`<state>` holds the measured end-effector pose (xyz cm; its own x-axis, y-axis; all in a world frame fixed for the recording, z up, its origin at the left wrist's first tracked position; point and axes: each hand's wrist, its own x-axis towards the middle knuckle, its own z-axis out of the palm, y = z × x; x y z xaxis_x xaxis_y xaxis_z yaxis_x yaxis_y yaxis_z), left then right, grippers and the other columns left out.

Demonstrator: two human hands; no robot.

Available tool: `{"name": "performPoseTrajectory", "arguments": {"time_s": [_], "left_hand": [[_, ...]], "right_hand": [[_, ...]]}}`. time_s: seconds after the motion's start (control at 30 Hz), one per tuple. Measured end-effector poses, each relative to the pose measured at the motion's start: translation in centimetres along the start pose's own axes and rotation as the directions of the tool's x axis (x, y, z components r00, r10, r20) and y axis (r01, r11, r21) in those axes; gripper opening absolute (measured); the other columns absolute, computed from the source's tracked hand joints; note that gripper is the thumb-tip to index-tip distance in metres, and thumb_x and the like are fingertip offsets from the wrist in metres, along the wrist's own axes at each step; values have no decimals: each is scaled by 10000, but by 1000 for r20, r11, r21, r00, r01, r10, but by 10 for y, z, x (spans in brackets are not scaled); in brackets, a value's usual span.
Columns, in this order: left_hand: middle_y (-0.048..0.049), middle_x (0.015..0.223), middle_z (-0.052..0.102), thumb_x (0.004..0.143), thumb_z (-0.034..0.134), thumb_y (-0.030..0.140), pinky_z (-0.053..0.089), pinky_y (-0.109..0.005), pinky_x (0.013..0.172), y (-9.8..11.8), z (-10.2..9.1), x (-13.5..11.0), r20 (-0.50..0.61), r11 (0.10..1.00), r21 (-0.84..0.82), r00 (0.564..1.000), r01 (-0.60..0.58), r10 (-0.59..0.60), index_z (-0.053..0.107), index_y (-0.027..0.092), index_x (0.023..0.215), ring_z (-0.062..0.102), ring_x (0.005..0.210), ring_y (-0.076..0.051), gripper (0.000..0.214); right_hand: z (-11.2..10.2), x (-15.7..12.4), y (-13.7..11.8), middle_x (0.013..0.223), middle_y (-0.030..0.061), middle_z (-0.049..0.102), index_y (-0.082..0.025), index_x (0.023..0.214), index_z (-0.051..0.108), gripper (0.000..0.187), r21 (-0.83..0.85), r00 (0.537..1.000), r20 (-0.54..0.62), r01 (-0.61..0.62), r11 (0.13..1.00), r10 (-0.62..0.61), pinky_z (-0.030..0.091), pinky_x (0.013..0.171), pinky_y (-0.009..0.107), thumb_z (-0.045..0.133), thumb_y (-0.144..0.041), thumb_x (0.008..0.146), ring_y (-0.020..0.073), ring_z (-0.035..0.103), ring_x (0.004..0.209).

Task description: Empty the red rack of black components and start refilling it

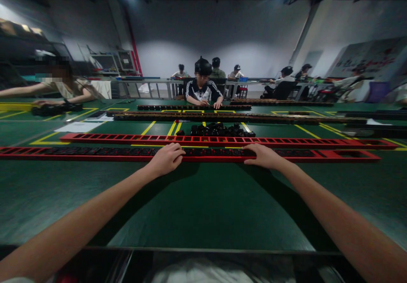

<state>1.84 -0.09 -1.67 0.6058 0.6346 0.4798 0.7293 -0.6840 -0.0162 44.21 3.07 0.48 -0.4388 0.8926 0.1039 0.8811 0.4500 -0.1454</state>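
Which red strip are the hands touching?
The nearer red strip: the left hand and right hand both touch it. The farther red strip lies just beyond, with no hand on it.

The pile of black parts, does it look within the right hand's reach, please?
Probably yes: the right hand, at the near red frame, has only the low far red frame between it and the pile of black parts.
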Motion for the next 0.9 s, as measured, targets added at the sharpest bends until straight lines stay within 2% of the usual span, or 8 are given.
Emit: {"name": "performPoseTrajectory", "arguments": {"time_s": [0.37, 0.7, 0.9], "left_hand": [[-93, 1025, 636, 971, 466, 235, 516, -389, 876, -11, -3, 0, 58, 1000, 15, 998, 23, -24, 683, 154, 1115, 594, 986, -228, 272], [-93, 972, 659, 964, 442, 216, 526, -395, 877, -14, -7, -2, 22, 998, 57, 999, 32, -33, 711, 151, 1035, 611, 949, -229, 286], [-93, 950, 670, 966, 432, 211, 530, -386, 870, -16, -5, -4, -23, 996, 82, 1000, 22, -20, 721, 158, 994, 627, 921, -225, 295]], "right_hand": [[2, 1, 4, 1316, 144, 630, -189, 1299, 624, 632, 2, 1000, -6, -6, 1000, 6, 462, 1049, 485, 712, -516, 766, 346, 590, 1209], [1, -1, 1, 1308, 142, 632, -190, 1308, 619, 630, 0, 999, -17, 35, 999, -35, 474, 1028, 456, 699, -528, 782, 333, 594, 1192], [-5, -3, -7, 1293, 141, 634, -191, 1316, 613, 627, -7, 1000, 7, -8, 1000, 8, 499, 993, 440, 709, -504, 781, 324, 611, 1162]]}}
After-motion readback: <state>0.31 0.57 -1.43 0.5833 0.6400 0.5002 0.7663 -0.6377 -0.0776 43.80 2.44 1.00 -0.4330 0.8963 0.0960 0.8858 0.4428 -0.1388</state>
